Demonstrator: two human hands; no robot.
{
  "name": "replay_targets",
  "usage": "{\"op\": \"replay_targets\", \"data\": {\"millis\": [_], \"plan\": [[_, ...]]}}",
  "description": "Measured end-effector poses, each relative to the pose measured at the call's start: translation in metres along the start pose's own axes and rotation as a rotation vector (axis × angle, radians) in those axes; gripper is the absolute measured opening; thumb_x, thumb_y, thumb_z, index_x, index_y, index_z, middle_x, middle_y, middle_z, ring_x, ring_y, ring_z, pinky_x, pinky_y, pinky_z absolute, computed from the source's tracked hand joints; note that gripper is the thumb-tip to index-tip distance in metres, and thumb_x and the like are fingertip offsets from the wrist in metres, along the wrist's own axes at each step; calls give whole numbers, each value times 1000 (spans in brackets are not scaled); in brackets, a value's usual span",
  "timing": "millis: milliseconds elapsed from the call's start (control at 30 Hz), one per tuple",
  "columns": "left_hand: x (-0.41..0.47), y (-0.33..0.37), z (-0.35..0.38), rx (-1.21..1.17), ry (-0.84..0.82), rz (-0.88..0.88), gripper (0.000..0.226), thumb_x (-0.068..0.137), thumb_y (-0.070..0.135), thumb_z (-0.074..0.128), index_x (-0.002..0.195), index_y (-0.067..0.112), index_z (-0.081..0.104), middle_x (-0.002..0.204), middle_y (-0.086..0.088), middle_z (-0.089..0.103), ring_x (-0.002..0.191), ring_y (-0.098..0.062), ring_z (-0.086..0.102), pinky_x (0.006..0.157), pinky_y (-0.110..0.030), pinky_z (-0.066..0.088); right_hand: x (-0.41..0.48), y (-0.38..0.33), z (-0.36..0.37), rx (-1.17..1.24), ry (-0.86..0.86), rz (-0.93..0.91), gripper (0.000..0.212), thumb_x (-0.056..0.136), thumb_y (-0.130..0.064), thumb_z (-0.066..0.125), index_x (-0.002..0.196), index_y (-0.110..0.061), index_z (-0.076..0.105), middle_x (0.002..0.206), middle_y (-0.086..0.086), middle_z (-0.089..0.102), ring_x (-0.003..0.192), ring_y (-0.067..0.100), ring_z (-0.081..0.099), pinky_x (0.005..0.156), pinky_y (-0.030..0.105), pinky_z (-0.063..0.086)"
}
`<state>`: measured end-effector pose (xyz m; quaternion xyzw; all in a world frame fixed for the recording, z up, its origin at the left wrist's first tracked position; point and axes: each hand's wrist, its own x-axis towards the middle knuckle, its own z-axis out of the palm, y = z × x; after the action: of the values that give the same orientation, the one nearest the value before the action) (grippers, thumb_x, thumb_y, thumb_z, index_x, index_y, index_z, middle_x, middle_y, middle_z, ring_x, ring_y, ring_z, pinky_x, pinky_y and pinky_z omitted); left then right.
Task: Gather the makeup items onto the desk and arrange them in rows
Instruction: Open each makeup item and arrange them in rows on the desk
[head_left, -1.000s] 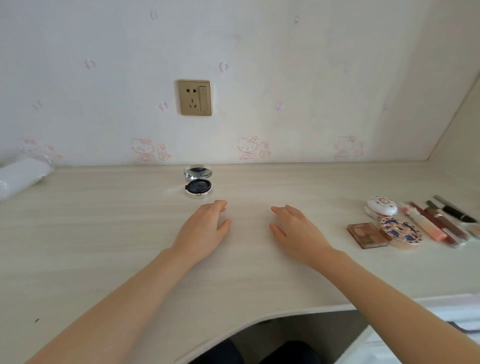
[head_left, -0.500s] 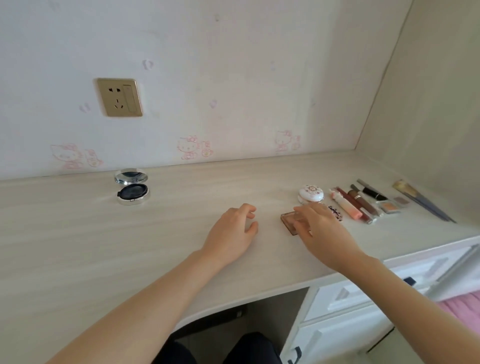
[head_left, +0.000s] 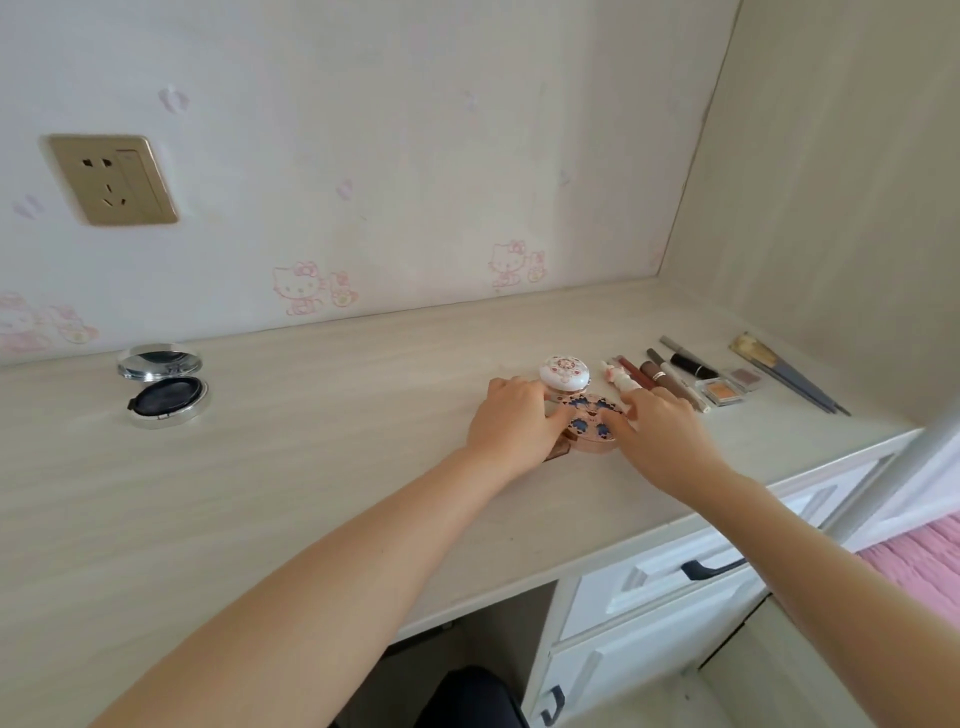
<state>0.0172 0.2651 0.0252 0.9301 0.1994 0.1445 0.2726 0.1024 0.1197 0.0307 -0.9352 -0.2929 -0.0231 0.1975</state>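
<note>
Both hands are on the same item, right of frame centre on the desk.
- Patterned round compact (rose-gold, navy motifs) lies flat between the two hands, and only its middle strip shows.
- Left hand: fingers bent, tips on the compact's left side. The thumb is hidden, so I can't tell grip from plain touch.
- Right hand: fingers loosely bent over the compact's right rim. The thumb is out of sight here too, same uncertainty.
- Brown palette: only a corner shows below the left hand. The rest is covered.
- White round compact sits just behind the patterned one, closed, with its lower edge partly masked by left-hand fingers.
- Right of that is a row of slim items lying side by side: pink tube, dark red tube, brown tube, pencil and black tube. Labels are too small to read, and the near ends of some are hidden by the right hand.
- Further right are the orange pan, the mauve pan and then the brushes.
- Open cushion compact sits at frame left, well apart from the rest, with its lid tipped up.
- White drawers at lower right are cut by the frame edge.
</note>
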Motion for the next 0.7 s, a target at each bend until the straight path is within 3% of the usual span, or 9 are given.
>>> {"op": "replay_targets", "data": {"millis": [100,167,233,367,533,700], "plan": [[10,4,4,32,-63,-8,44,90,53,49,98,15,70,99,-6,63,111,-26,42,94,-41,43,3,0,4,3,-52,53,42,93,-44,47,107,-7,60,106,15,56,106,37,49,90,39,41],[13,5,5,54,-81,-10,48,89,56,47,89,13,70,90,-9,64,103,-29,47,93,-41,42,3,-1,5,25,-50,62,44,92,-45,48,106,-5,59,92,10,52,101,36,50,90,39,41],[12,8,7,87,-82,-15,47,91,51,49,92,7,66,97,-14,60,105,-31,43,91,-40,41,4,0,7,50,-43,69,45,90,-47,50,108,-7,59,88,9,54,101,35,51,89,39,42],[7,11,9,162,-41,-12,45,93,49,49,97,7,65,107,-11,56,111,-31,38,88,-38,37,2,2,9,106,-44,96,46,88,-48,54,114,-10,60,104,16,61,106,33,50,87,37,42],[-1,16,11,126,-3,30,43,93,47,52,113,10,59,112,-7,60,115,-29,37,95,-38,35,-10,0,5,201,82,53,52,87,-37,64,130,-8,54,115,11,61,118,29,47,99,37,34],[-14,23,7,17,3,40,43,94,38,54,122,7,46,112,-16,57,118,-31,39,98,-40,37,-20,2,8,374,119,103,42,86,-31,66,121,-11,52,112,4,62,110,23,54,79,25,36]]}}
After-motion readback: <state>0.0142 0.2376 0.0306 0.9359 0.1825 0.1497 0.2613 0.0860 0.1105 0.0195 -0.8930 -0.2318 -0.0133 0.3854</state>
